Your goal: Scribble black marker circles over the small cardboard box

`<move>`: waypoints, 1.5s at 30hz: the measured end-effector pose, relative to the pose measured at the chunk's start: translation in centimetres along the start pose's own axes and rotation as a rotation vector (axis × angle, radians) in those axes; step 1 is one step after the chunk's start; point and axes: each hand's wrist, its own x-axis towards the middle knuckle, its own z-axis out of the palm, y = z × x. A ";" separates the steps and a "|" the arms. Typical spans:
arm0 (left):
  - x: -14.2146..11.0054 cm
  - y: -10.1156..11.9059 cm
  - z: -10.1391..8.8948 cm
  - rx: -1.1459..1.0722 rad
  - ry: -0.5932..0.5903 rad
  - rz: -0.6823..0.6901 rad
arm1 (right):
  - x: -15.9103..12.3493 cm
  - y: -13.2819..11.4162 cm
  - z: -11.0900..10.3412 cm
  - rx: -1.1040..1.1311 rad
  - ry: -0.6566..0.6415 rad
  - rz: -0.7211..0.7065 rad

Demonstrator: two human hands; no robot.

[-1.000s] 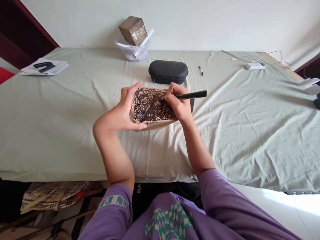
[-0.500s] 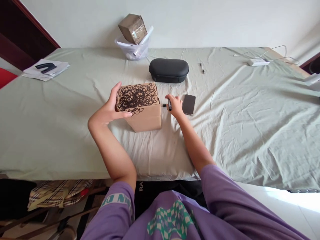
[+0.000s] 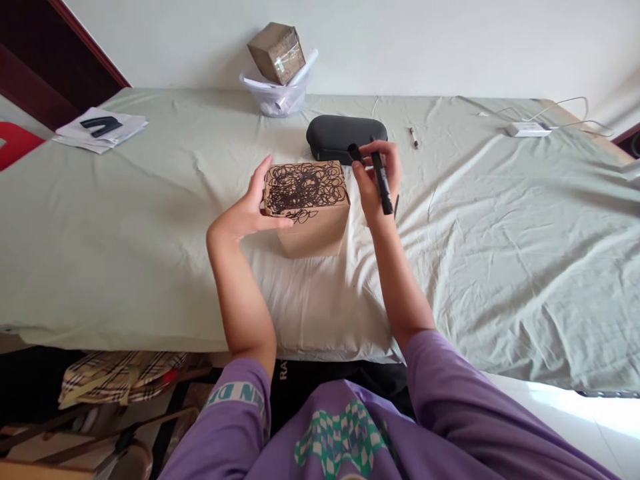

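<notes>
A cardboard box (image 3: 317, 233) stands on the covered surface, its top filled with black looping scribbles, a few of which run onto the near side. My left hand (image 3: 250, 210) grips it at the left, thumb on the near side and fingers round the far corner. To the right of the box, my raised right hand (image 3: 377, 177) holds a black marker (image 3: 383, 183) against the palm. Between that hand's thumb and finger is the marker's black cap (image 3: 355, 152), separate from the marker. A phone lies behind this hand, almost wholly hidden.
A black hard case (image 3: 340, 130) lies just beyond the box. Farther back are a plastic bowl (image 3: 287, 103) with a taped carton (image 3: 277, 53) on it, and a small pen (image 3: 414, 138). Papers (image 3: 113, 137) lie far left, a white power strip (image 3: 529, 129) far right.
My right hand has lifted from the sheet beside the box, bringing up the cap along with the marker. The box and my left hand have shifted somewhat to the right.
</notes>
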 end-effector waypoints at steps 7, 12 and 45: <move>0.8 6.6 3.7 -0.081 0.468 0.528 | -1.9 -6.3 0.4 0.129 -0.075 -0.164; 0.8 10.7 7.4 -0.014 0.540 0.580 | -3.4 -8.0 1.3 0.180 -0.112 -0.213; 0.2 7.9 3.9 0.412 0.362 0.576 | -0.8 -8.2 -1.3 0.580 -0.096 0.494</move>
